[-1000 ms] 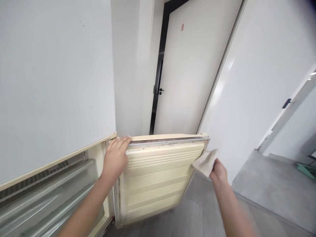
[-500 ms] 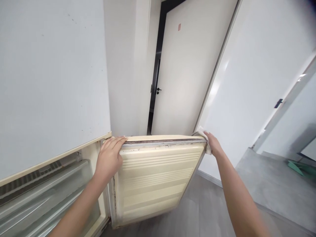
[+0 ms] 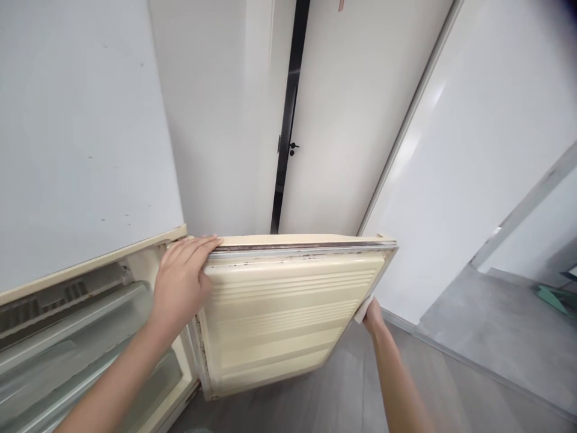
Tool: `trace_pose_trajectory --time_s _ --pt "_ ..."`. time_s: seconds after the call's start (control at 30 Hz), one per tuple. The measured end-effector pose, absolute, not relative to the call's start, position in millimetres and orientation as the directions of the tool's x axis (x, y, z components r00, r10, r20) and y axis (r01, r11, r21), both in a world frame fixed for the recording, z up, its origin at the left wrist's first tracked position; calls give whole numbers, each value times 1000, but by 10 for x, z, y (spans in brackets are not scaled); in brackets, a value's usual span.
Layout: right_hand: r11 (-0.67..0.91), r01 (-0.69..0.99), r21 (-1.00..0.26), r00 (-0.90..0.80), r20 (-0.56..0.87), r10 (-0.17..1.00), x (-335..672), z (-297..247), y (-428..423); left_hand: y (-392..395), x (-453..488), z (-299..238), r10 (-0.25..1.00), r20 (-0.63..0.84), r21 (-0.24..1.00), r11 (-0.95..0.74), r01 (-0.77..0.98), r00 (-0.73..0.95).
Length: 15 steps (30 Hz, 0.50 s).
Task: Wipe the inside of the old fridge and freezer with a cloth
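Note:
A cream fridge door [image 3: 279, 319] stands swung open in front of me, its ribbed inner side facing me and a dirty seal along its top edge. My left hand [image 3: 183, 279] lies flat on the door's top corner at the hinge side, fingers stretched out. My right hand [image 3: 372, 311] is at the door's outer side edge, about halfway down, pressing a pale cloth [image 3: 362, 311] against it. Most of the cloth and the right fingers are hidden behind the door edge.
The open fridge compartment [image 3: 76, 337] with a clear drawer is at the lower left, under a grey upper fridge door [image 3: 81, 138]. A white room door [image 3: 342, 120] with a black handle stands behind. Grey floor [image 3: 487, 343] lies to the right, with a green object [image 3: 556, 296] at the far right.
My right hand with the cloth went up to the door's top outer corner, then slid down its side edge. My left hand stayed on the top corner. The view tilted down slightly.

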State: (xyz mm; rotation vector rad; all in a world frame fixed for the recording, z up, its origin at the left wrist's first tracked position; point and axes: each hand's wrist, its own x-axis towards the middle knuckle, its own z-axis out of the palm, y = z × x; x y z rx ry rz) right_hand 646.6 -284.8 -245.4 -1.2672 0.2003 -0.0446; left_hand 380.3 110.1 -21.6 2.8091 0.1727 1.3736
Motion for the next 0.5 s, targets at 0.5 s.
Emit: trace_pose_trajectory --time_s 0.5 --pt "371 -341 -864 905 -409 -120 5970 -4701 -2680 1049 3816 -201 116 875 46 -987 157 471"
